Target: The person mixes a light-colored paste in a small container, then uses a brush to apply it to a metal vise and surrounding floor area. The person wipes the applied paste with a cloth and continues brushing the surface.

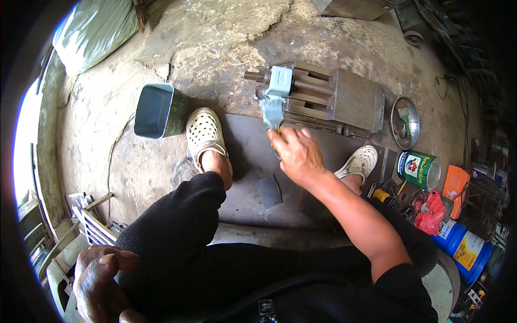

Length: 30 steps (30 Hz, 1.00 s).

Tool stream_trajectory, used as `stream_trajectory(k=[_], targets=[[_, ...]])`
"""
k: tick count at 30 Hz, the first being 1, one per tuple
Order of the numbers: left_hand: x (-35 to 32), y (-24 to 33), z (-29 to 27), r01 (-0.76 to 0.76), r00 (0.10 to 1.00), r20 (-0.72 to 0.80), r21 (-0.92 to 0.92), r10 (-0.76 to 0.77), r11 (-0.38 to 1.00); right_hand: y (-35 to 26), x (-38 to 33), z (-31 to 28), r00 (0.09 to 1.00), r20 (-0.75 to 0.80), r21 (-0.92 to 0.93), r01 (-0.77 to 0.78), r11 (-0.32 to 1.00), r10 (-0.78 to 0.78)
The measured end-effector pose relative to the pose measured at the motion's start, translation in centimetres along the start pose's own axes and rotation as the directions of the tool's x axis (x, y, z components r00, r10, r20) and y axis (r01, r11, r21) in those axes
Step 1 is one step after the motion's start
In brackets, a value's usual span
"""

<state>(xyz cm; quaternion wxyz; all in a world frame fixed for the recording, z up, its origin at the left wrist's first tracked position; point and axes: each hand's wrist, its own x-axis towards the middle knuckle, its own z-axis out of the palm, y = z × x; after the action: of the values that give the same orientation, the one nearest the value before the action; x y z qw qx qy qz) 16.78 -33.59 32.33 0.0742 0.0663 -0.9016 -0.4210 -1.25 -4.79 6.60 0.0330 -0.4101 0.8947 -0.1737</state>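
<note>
Closest to my camera is the left hand, down in the left corner. Its fingers are half curled, and I can't see anything in them, though the palm side is hidden from me. Further up stands a dark tub. It is close to the left shoe, so I think a sideways kick could knock it over.

In the middle I see the right hand, with its fingers closed around the handle of a paint brush. The blue-grey bristles are by the painted block of a big metal vise. I can't tell if they touch it. If the brush has too much on it, I think it could drip on the dark sheet below. If the hand slips, paint could get on the long screw.

Next comes a shiny bowl with another brush in it. The right shoe is near, so a careless step might tip it.

For writing, I see big letters on the green can, and words on the blue bucket and its yellow label.
</note>
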Motion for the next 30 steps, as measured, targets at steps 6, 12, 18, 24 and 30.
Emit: stream_trajectory(k=[6, 12, 18, 24, 30], targets=[[-0.5, 0.0, 0.3, 0.029, 0.998, -0.061, 0.004, -0.028, 1.000, 0.7, 0.0, 2.5, 0.993, 0.039, 0.043, -0.115, 0.992, 0.113], [-0.2, -0.3, -0.1, 0.023, 1.000, -0.009, -0.002, -0.023, 1.000, 3.3, 2.0, 3.2, 0.976, 0.022, 0.052, -0.219, 0.974, 0.218], [-0.2, -0.5, -0.2, 0.004, 1.000, -0.006, -0.023, -0.005, 1.000, 4.3, 2.6, 3.0, 0.977, 0.055, 0.017, -0.206, 0.979, 0.204], [0.0, -0.6, -0.6, 0.018, 0.999, 0.026, -0.016, -0.018, 1.000, 4.1, 1.9, 2.3, 0.991, 0.034, -0.034, -0.127, 0.991, 0.129], [-0.1, 0.1, 0.5, 0.070, 0.995, -0.077, 0.034, -0.067, 0.997, 2.1, -0.4, 1.6, 0.997, -0.075, 0.031, -0.030, 0.999, 0.032]])
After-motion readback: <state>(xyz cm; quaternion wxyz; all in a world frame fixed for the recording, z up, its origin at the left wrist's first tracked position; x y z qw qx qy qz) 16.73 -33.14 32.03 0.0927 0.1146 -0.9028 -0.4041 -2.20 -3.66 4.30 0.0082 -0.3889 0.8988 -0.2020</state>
